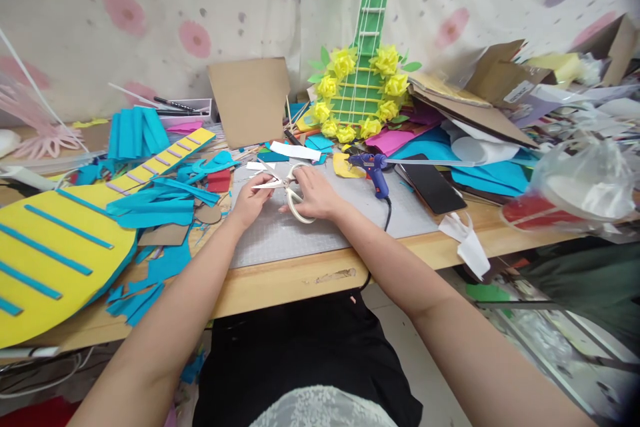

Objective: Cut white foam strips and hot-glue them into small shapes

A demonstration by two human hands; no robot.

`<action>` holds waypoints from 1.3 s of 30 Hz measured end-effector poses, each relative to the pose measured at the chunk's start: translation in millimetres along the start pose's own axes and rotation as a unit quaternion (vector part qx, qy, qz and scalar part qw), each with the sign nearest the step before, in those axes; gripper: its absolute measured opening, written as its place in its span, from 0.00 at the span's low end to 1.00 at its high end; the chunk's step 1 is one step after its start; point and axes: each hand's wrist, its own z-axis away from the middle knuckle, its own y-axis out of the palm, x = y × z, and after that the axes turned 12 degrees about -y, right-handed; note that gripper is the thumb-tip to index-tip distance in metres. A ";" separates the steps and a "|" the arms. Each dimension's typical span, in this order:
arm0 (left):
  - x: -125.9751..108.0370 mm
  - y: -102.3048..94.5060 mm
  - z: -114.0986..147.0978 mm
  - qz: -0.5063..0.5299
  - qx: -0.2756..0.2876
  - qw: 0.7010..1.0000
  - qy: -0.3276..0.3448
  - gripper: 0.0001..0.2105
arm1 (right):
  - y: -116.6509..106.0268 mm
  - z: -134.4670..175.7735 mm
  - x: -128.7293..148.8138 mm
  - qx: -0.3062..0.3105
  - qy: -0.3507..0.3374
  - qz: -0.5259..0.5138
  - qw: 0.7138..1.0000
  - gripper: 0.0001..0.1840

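White-handled scissors (296,208) are in my right hand (316,193), whose fingers are in and around the handle loops. The blades are spread apart and point left, over the grey cutting mat (273,240). At the blade tips, my left hand (254,200) is closed in a pinch. What it pinches is too small and too hidden by the fingers to make out. White paper strips (295,151) lie just beyond both hands. A blue hot glue gun (376,172) rests on the mat to the right, its cable running over the table's front edge.
A yellow guitar shape with blue strips (60,247) covers the left side, among blue paper scraps (150,208). Behind the mat stands a green guitar shape with yellow flowers (364,90), beside a cardboard piece (250,100). A phone (433,187) and a plastic-wrapped tub (560,200) sit right.
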 end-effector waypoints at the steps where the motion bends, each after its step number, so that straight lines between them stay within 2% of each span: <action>1: -0.8 0.4 0.5 -0.008 0.001 1.000 0.005 0.12 | 0.3 0.1 0.1 0.000 -0.002 0.002 1.000 0.35; 5: -0.4 -0.2 0.8 -0.049 0.010 0.998 0.026 0.14 | 0.5 1.1 -0.7 -0.002 -0.006 0.002 1.000 0.36; 11: -0.9 -1.7 1.3 -0.008 -0.040 0.999 0.013 0.13 | 1.0 1.9 -2.3 0.000 -0.007 -0.006 1.000 0.37; 22: 2.6 0.5 0.9 -0.038 0.018 0.999 0.009 0.14 | -2.3 0.5 1.0 -0.002 -0.007 -0.005 1.000 0.36; 39: 7.6 -1.7 0.0 -0.098 -0.005 0.995 0.033 0.11 | -4.0 0.7 2.8 0.006 -0.017 -0.002 1.000 0.35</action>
